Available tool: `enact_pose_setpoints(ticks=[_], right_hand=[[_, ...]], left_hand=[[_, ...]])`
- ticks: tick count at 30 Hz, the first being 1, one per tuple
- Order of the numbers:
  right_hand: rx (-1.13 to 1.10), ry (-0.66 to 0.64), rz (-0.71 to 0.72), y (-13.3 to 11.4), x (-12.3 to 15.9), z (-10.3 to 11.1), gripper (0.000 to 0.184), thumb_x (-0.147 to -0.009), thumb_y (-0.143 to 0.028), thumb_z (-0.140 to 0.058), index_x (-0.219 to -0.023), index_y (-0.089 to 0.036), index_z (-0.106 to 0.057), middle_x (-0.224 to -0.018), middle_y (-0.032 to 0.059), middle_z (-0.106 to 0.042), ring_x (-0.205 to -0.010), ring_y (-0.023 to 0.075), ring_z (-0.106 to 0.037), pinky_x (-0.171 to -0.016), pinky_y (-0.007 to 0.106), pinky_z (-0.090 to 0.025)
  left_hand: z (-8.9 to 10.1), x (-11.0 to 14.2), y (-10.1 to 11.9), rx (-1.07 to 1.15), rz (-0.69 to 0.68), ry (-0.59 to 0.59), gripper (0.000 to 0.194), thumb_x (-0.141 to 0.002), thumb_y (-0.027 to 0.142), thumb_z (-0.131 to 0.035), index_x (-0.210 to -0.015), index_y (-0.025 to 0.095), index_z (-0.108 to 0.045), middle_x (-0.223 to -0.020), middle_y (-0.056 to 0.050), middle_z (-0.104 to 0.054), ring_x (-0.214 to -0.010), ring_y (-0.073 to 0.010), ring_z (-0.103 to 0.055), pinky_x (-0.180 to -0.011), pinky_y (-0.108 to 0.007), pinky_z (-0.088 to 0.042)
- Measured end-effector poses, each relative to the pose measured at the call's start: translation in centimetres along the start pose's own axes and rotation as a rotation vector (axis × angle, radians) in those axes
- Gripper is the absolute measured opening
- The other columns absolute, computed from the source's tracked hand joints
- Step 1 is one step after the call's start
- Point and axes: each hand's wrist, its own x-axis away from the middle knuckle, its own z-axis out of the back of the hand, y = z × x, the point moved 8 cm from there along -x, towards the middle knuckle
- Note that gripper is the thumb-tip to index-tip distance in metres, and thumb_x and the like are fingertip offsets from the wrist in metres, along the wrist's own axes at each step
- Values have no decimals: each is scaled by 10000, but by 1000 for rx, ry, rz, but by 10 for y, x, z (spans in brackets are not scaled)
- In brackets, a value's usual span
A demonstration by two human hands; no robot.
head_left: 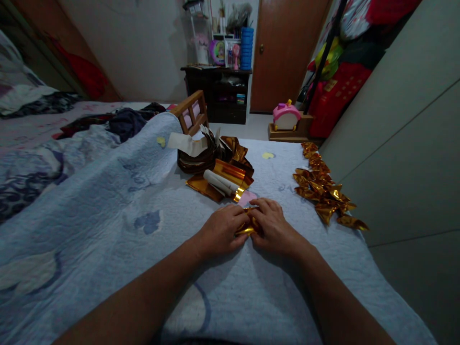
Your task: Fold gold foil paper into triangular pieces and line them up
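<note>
Beyond the left hand (224, 230), gold sheets (230, 168)

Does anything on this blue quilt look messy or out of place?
Mildly: beyond the left hand, the paper stack looks ruffled, its sheets fanned upward and one pale sheet sticking out leftward, unlike a squared pile. I see nothing spilled.

Looks dim and cool-toned overall, darkest toward the lower right, with soft shadows beneath the forearms (147, 294) on the pale blue quilt (172, 225). Throws small bright glints off the gold foil pieces (312, 184). Stretches the pale panel (406, 143) near the right edge, and loses detail inside the dark cabinet (230, 111) at the back.
</note>
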Motion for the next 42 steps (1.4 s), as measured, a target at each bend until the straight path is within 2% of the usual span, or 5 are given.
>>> enact_pose_setpoints(ticks=[10, 16, 28, 36, 42], right_hand=[[0, -31, 19, -1, 0, 4, 365, -779, -81, -579, -1109, -204, -673, -1322, 122, -574, -1273, 286, -441, -1111, 478, -313], [-22, -25, 33, -3, -2, 2, 345, -787, -85, -566, -1100, -192, -662, -1254, 113, -605, -1225, 271, -462, -1070, 452, -339], [-51, -34, 12, -3, -2, 3, 348, -757, -135, -618, -1096, -198, -664, -1278, 109, -596, -1236, 287, -460, -1080, 458, -328], [-3, -22, 25, -2, -1, 1, 498, -738, -107, -612, -1229, -187, -650, -1336, 120, -577, -1285, 296, -428, -1105, 464, -304], [64, 52, -36, 7, -4, 4, 371, -785, -51, -585, -1118, -176, -693, -1219, 124, -621, -1171, 283, -465, -1021, 441, -352]], left_hand=[[1, -1, -1, -3, 30, 9, 129, -829, 190, -645, -957, 185, -627, -1003, -63, -654, -934, -223, -576, -815, -348, -467], [-1, 1, -4, -16, 41, 14, 230, -866, 242, -645, -1091, 198, -639, -1070, -74, -661, -999, -239, -593, -866, -365, -477], [-2, -2, -5, -13, 46, 14, 224, -867, 188, -632, -1089, 198, -663, -1063, -76, -676, -999, -243, -613, -869, -371, -494], [0, -3, -15, 108, 51, 73, 226, -895, 138, -609, -1100, 192, -685, -1071, -78, -707, -1003, -236, -630, -891, -367, -488], [1, -5, -23, 173, 99, 90, 111, -922, 157, -585, -953, 165, -691, -942, -68, -698, -908, -210, -629, -827, -329, -483]])
